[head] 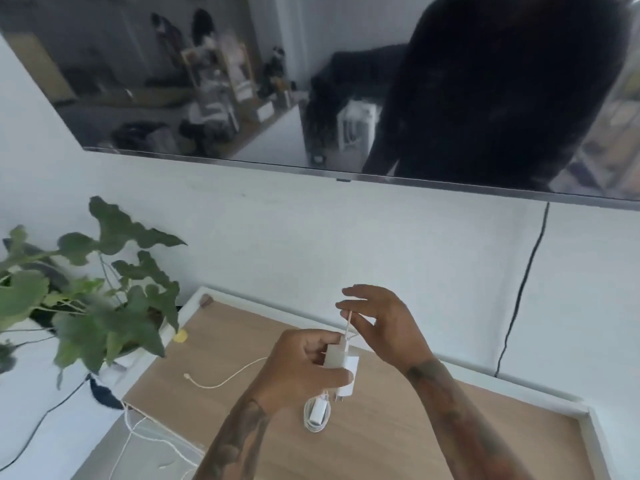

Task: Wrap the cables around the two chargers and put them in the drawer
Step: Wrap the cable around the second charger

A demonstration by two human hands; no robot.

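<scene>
Two hands are working above the wooden surface (398, 441): the left hand (304, 365) is gripping a white charger (341, 358) in curled fingers, its long axis tilting up toward the right hand (381, 323). That hand is pinching the cable (347, 323) just above the charger, other fingers spread. A second charger (317, 412), cable coiled round it, is lying near the surface's middle, directly below the left hand.

Charger (341, 358) partly hidden by L hand (304, 365), plant (86, 289) blurred
</scene>
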